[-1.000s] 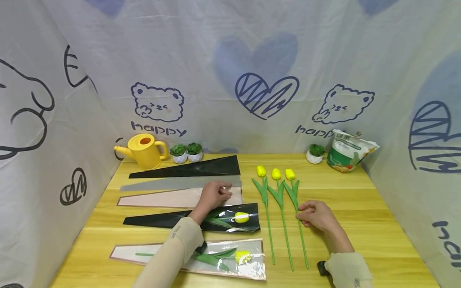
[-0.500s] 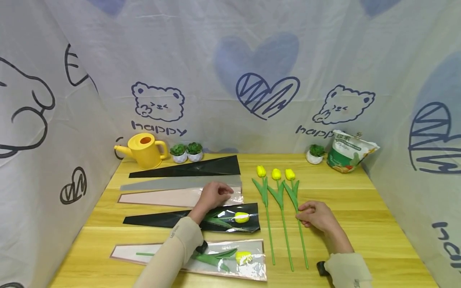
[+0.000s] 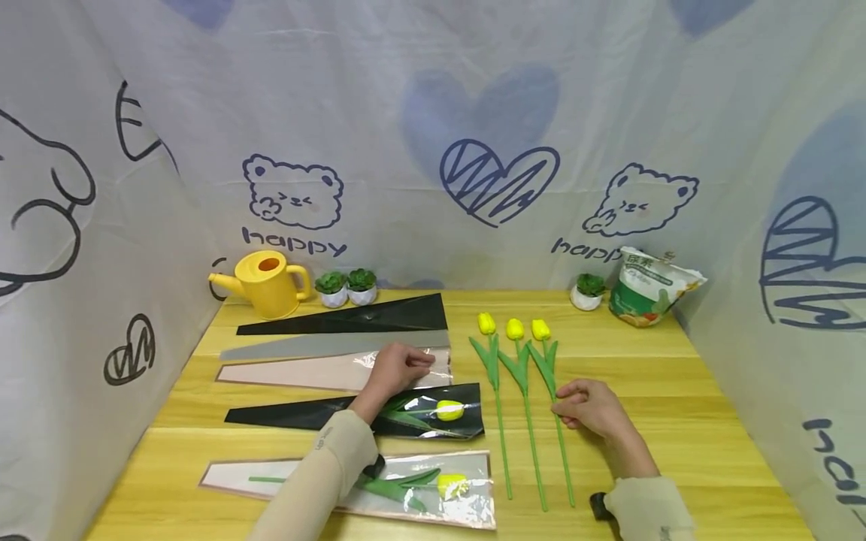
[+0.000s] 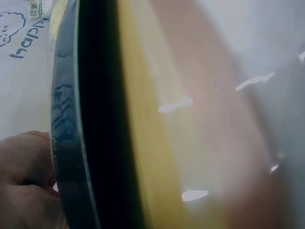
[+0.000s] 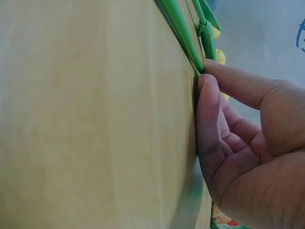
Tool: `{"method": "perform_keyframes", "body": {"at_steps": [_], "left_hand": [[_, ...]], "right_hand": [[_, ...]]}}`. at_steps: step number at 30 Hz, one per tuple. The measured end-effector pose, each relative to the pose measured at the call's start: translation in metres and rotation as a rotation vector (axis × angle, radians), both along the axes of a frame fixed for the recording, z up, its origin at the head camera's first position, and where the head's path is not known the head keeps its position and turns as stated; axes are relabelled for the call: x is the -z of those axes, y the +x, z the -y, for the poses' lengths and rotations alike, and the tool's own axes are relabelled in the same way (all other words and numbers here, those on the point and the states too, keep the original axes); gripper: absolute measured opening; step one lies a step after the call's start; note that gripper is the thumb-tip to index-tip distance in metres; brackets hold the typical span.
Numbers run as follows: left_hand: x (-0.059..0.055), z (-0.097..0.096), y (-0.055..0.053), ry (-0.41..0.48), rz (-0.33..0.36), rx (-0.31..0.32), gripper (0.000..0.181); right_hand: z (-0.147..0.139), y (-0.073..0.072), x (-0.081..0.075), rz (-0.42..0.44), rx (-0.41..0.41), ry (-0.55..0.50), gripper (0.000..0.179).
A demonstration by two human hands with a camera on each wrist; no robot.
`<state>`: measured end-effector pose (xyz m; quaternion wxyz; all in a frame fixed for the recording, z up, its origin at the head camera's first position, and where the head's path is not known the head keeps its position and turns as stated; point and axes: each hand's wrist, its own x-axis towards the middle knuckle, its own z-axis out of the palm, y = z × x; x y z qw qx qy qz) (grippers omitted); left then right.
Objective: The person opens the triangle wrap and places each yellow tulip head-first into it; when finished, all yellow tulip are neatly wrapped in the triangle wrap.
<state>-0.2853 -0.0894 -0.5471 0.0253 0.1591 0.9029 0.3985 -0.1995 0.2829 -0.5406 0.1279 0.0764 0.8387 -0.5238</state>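
On the table in the head view, my left hand (image 3: 398, 370) lies over the right part of a flat pink-edged flower sleeve (image 3: 291, 370), thumb and fingertips pinching its film. That hand (image 4: 24, 174) is cut off at the left wrist view's edge, fingertips largely hidden behind a dark curved edge. My right hand (image 3: 590, 407) pinches the stem of the rightmost yellow tulip (image 3: 540, 329) between thumb and index finger. Close up, the fingers (image 5: 208, 102) meet at the green stem (image 5: 178, 28). Two more yellow tulips (image 3: 515, 329) lie parallel to its left.
Nearer me lie a black sleeve (image 3: 284, 413) and a clear pink-edged sleeve (image 3: 473, 511), each with a tulip inside. Farther back are a grey sleeve (image 3: 325, 345) and a black sleeve (image 3: 406, 312). A yellow watering can (image 3: 272, 289), small potted succulents (image 3: 361, 287) and a bag (image 3: 643, 289) line the back.
Both hands stay at the same sleeve and stem. The head view shifts slightly, so everything appears a little farther left.
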Motion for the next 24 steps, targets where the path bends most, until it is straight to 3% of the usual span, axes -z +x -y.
{"method": "perform_keyframes", "body": {"at_steps": [5, 15, 24], "left_hand": [[-0.0002, 0.0039, 0.0008, 0.047, 0.031, -0.047, 0.016], [-0.0009, 0.0058, -0.0014, 0.123, 0.064, -0.018, 0.012], [-0.0013, 0.0095, 0.0012, 0.248, 0.144, -0.032, 0.014]], "right_hand": [[0.0046, 0.0005, 0.0009, 0.006, -0.002, -0.02, 0.032], [0.0034, -0.0004, -0.0035, 0.027, 0.039, -0.006, 0.031], [0.0065, -0.001, -0.0054, 0.017, 0.05, 0.061, 0.027]]}}
